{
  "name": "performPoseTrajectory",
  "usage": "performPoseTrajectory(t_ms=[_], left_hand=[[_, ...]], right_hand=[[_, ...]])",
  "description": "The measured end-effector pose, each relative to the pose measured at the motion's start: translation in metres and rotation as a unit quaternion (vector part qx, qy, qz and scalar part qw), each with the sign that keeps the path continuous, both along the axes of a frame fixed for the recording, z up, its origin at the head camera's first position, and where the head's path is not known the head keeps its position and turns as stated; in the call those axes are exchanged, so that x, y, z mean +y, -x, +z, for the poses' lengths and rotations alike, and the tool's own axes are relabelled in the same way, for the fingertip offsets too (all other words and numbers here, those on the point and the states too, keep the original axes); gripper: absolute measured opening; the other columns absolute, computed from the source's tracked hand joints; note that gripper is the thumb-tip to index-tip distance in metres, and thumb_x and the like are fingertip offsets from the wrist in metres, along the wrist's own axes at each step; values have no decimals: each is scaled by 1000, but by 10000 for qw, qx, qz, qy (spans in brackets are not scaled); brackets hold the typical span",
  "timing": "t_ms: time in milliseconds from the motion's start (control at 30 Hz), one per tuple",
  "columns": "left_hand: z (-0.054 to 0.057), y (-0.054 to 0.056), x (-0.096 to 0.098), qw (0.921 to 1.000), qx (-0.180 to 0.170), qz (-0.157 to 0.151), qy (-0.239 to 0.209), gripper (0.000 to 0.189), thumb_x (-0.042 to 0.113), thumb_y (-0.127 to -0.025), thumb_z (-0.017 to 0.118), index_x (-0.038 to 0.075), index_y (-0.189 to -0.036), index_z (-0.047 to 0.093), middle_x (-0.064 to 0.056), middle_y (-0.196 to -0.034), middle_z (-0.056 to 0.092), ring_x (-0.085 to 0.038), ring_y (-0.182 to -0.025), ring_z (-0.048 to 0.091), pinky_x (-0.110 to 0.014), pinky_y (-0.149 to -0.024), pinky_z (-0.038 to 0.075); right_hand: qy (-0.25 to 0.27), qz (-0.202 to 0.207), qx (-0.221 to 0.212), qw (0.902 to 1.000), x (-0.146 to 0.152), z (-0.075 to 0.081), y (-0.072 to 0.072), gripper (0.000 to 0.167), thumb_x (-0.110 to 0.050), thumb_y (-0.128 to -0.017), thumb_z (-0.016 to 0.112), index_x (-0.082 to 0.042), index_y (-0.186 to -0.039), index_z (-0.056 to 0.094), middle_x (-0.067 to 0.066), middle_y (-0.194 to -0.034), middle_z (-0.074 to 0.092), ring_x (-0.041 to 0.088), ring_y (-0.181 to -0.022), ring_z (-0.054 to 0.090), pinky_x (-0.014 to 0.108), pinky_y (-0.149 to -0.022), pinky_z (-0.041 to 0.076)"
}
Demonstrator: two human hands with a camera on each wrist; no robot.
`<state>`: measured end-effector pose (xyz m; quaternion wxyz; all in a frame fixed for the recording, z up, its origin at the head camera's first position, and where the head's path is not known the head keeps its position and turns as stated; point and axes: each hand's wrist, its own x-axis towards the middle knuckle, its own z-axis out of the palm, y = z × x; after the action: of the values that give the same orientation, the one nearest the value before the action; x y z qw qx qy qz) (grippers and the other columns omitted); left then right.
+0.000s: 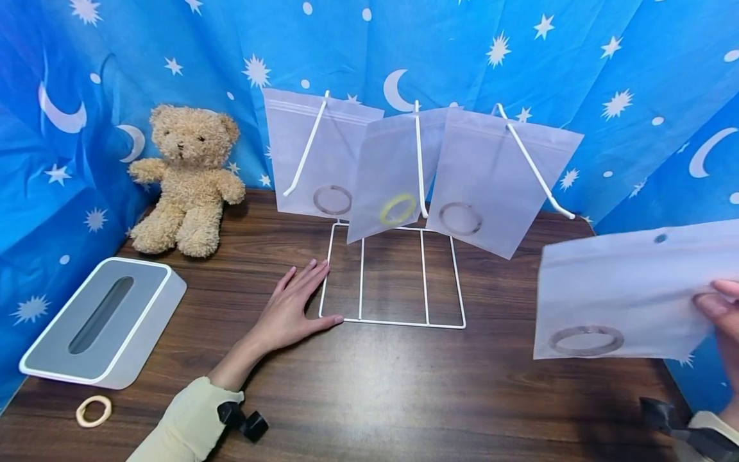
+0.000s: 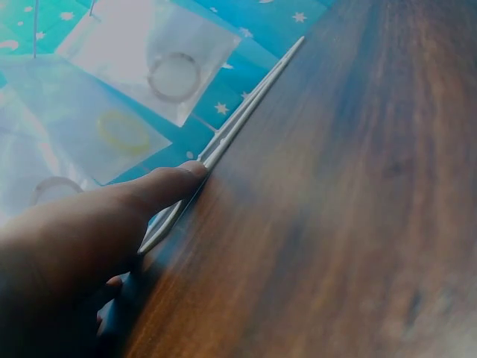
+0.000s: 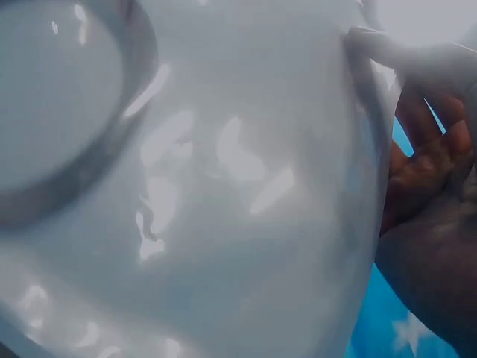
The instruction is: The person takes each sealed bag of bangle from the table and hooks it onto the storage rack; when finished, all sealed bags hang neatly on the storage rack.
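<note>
At the right edge, my right hand (image 1: 726, 314) pinches a translucent zip bag (image 1: 623, 289) by its side; a brownish ring (image 1: 586, 341) lies inside. The right wrist view shows this bag close up, thumb and fingers at its edge. My left hand (image 1: 291, 311) lies on the table with straight fingers, thumb and fingertips touching the base of a white wire rack (image 1: 392, 323). Three similar bags hang on its hooks: a left bag (image 1: 312, 147) with a brownish ring, a middle bag (image 1: 383, 154) with a yellow ring, and a right bag (image 1: 496, 173) with a brownish ring.
A teddy bear (image 1: 187, 173) sits at the back left. In front of it stands a grey and white tissue box (image 1: 138, 333), with a pale ring (image 1: 93, 411) on the table nearby. Behind everything hangs a blue star-patterned curtain (image 1: 444, 38). The table (image 1: 404, 398) is dark wood.
</note>
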<state>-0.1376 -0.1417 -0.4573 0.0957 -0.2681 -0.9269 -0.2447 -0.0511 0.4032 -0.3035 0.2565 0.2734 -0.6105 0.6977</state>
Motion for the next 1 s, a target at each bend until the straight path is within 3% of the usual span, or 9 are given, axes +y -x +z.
performPoseTrajectory(t_ms=[100,133,233,333,500,600,700,1000], left_hand=[[1,0,0,10000,24,-8,-21,97,66,-81,66,8,-152,36,-5,-156,35,-24,-145,25,-51,-115,13],[1,-1,0,10000,28,-9,-28,97,66,-81,67,8,-152,36,-5,-156,35,-25,-144,25,-51,-115,13],[1,-1,0,10000,32,-18,-43,97,66,-81,67,8,-152,36,-6,-155,35,-25,-144,26,-51,-115,13],[0,-1,-1,10000,23,-12,-30,97,66,-80,67,8,-152,36,-6,-156,35,-25,-144,25,-52,-115,13],[0,-1,0,10000,21,-8,-11,98,67,-80,67,8,-152,36,-5,-156,35,-25,-145,24,-52,-115,12],[1,-1,0,10000,8,-23,-27,97,66,-81,67,7,-152,36,-5,-156,34,-25,-145,25,-52,-115,13],[1,-1,0,10000,-4,-31,-34,96,65,-82,67,7,-151,36,-5,-156,35,-25,-145,25,-52,-115,13],[3,-1,1,10000,-45,-13,-6,96,65,-81,67,7,-152,36,-6,-156,34,-25,-145,24,-51,-115,12]], right_hand=[[160,895,197,9957,-35,14,-4,15,18,-87,62,27,-98,60,22,-109,69,24,-101,66,19,-93,46],[169,955,128,9952,-48,17,-6,15,21,-85,61,29,-98,59,24,-108,69,24,-98,67,19,-89,49],[-204,672,-256,9972,-78,25,-9,19,27,-83,57,31,-101,56,25,-108,68,24,-89,68,17,-73,52],[-685,336,-668,9948,-104,26,-10,24,30,-80,56,29,-104,57,25,-108,67,25,-85,63,18,-59,49],[-1075,766,-394,9905,-143,21,-3,31,27,-81,58,24,-111,59,24,-109,65,10,-61,50,21,-42,29],[-1156,881,-104,9893,-163,20,0,34,24,-82,60,21,-115,59,21,-111,65,3,-50,37,20,-38,22],[-1093,922,89,9897,-175,20,2,36,22,-82,62,22,-117,58,23,-115,64,2,-49,34,18,-39,22],[-1167,812,-121,9898,-179,16,5,43,24,-80,61,20,-123,56,25,-122,60,1,-44,34,16,-37,24]])
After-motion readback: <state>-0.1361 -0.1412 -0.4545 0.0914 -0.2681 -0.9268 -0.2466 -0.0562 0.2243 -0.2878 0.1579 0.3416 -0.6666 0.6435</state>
